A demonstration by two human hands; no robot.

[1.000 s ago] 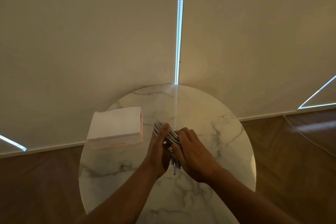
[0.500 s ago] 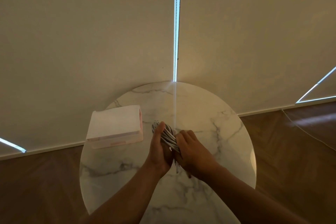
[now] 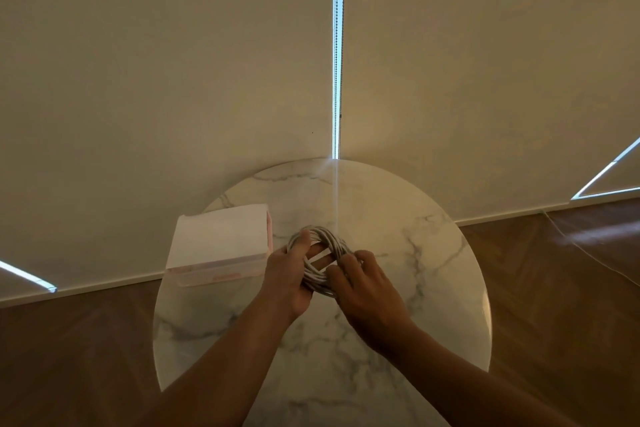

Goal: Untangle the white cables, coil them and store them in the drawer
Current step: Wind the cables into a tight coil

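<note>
While left hand [image 3: 287,276] and right hand [image 3: 367,291] fingers clamp cable coil [image 3: 333,238], closed drawer box [image 3: 221,239] hides contents.

The drawer unit [image 3: 221,239] sits on the rear left part of the tabletop [image 3: 398,253]. Just right of it, over the tabletop's middle, the coiled cables [image 3: 332,239] sit between both hands. The left hand [image 3: 287,274] grips the coil's left side and the right hand [image 3: 367,288] its near right side. The blinds [image 3: 173,80] hang behind the tabletop, and the floor [image 3: 554,288] lies on either side.
</note>
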